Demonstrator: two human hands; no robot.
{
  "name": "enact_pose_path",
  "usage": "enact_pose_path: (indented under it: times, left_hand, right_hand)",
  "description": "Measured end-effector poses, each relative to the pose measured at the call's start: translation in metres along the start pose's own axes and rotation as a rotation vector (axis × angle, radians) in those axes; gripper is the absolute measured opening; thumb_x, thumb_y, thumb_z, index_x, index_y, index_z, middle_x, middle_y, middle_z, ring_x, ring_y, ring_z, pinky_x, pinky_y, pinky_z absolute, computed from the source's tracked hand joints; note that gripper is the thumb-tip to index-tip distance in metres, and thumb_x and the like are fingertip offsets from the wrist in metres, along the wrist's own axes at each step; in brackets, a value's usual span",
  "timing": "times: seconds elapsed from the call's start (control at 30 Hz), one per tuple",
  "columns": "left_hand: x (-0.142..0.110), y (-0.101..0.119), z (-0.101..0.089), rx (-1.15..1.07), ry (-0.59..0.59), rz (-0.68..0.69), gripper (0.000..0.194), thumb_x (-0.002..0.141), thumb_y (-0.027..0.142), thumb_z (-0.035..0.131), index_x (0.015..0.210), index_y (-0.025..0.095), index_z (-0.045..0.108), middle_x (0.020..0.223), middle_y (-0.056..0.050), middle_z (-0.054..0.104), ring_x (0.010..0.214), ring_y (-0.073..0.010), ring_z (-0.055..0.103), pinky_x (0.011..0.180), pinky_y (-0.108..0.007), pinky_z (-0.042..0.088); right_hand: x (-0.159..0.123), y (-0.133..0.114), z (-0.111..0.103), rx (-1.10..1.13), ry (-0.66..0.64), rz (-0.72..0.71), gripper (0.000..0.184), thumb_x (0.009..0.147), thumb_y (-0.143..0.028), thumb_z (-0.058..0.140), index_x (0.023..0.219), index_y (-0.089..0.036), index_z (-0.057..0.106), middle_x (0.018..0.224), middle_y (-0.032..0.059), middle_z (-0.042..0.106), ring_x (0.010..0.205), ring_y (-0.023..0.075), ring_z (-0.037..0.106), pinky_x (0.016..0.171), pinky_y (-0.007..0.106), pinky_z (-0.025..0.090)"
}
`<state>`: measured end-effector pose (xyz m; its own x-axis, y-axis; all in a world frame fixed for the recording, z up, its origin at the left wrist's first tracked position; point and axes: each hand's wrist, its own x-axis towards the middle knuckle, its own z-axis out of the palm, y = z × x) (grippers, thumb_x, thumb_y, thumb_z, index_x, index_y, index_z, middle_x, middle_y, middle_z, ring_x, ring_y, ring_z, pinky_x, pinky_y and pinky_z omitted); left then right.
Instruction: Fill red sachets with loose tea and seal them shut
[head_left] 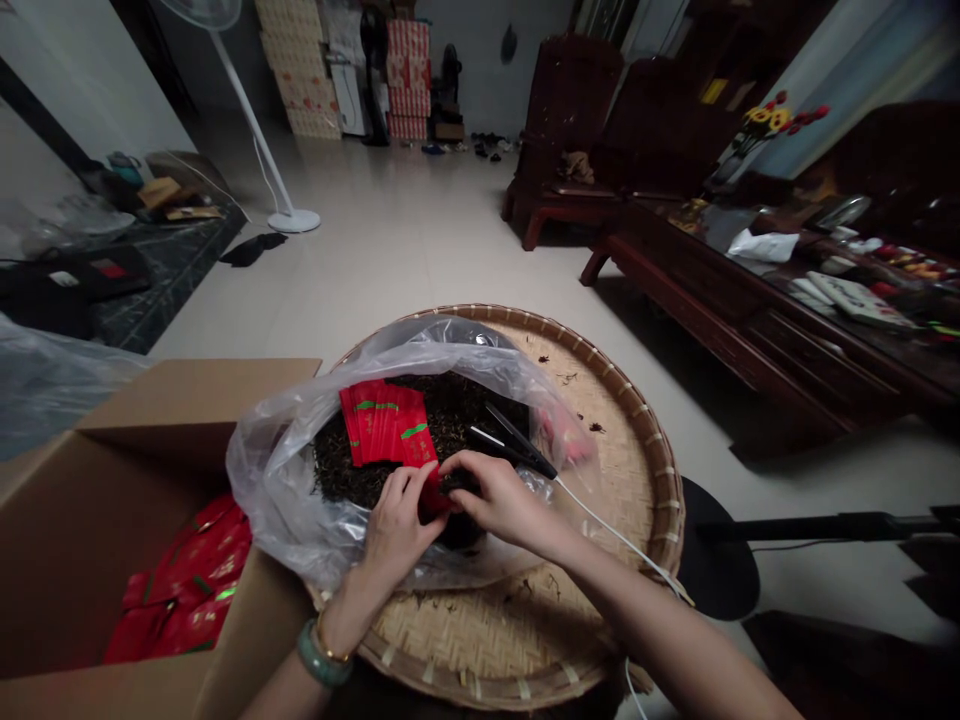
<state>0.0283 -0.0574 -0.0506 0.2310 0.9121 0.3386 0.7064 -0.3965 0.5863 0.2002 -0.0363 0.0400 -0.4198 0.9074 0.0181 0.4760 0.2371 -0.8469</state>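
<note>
My left hand [401, 522] is closed on a small red packet [432, 496], its fingers along the side. Close beside it, my right hand [491, 492] pinches a bit of dark dried tea leaves [456, 482] at the packet's mouth. Both hands are over a clear plastic bag [274, 455], which lies spread around a heap of loose tea leaves [341, 475]. A fanned stack of red packets [386, 425] rests on the heap. Right of it lies a black flat iron [517, 445] with parted jaws and a white cord.
Under the bag is a round woven bamboo tray [664, 480] with stray leaves on it. An open cardboard box [202, 385] holding red packets [187, 580] stands at the left. A black stand base [716, 560] and a dark wooden table [697, 300] are on the right.
</note>
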Motion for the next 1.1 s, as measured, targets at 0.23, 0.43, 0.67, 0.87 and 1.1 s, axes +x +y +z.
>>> enact_pose_path:
  times: [0.23, 0.43, 0.67, 0.87, 1.1]
  left_hand:
    - [0.000, 0.000, 0.000, -0.012, 0.048, -0.017, 0.045, 0.073, 0.016, 0.058, 0.118, 0.021, 0.053, 0.098, -0.007, 0.053, 0.090, -0.0230, 0.056, 0.082, -0.038, 0.049]
    - [0.001, 0.002, -0.002, -0.038, 0.047, -0.030, 0.046, 0.072, 0.016, 0.057, 0.117, 0.020, 0.053, 0.098, -0.007, 0.053, 0.091, -0.0228, 0.057, 0.082, -0.037, 0.050]
    - [0.000, 0.002, -0.003, -0.052, 0.015, -0.020, 0.047, 0.073, 0.016, 0.057, 0.120, 0.019, 0.050, 0.101, -0.008, 0.052, 0.094, -0.0231, 0.055, 0.085, -0.038, 0.049]
    - [0.001, 0.003, -0.003, -0.054, -0.005, -0.041, 0.047, 0.073, 0.018, 0.058, 0.119, 0.018, 0.050, 0.100, -0.008, 0.052, 0.092, -0.0230, 0.055, 0.083, -0.038, 0.049]
    - [0.001, 0.003, -0.003, -0.066, 0.019, -0.025, 0.047, 0.073, 0.019, 0.058, 0.119, 0.019, 0.049, 0.099, -0.007, 0.052, 0.091, -0.0221, 0.055, 0.081, -0.036, 0.050]
  right_hand:
    - [-0.001, 0.002, -0.004, -0.059, 0.040, -0.015, 0.032, 0.071, 0.000, 0.055, 0.096, -0.019, 0.060, 0.095, 0.0026, 0.067, 0.088, 0.0165, 0.062, 0.080, 0.029, 0.046]
    - [-0.005, 0.004, -0.004, -0.200, 0.011, -0.062, 0.036, 0.073, 0.000, 0.055, 0.105, -0.018, 0.056, 0.102, 0.0062, 0.063, 0.095, 0.0184, 0.058, 0.084, 0.032, 0.046]
    - [-0.007, -0.003, 0.000, -0.255, 0.004, -0.076, 0.036, 0.077, -0.001, 0.054, 0.109, -0.019, 0.054, 0.109, 0.0070, 0.053, 0.097, 0.0171, 0.055, 0.082, 0.030, 0.047]
    - [-0.006, -0.001, 0.004, -0.340, -0.025, -0.115, 0.025, 0.081, 0.000, 0.052, 0.096, -0.017, 0.061, 0.087, 0.0045, 0.064, 0.084, 0.0167, 0.057, 0.076, 0.028, 0.046]
    - [-0.003, 0.005, 0.008, -0.226, 0.075, -0.231, 0.027, 0.082, -0.001, 0.051, 0.099, -0.018, 0.062, 0.092, 0.0057, 0.066, 0.086, 0.0170, 0.057, 0.078, 0.029, 0.048]
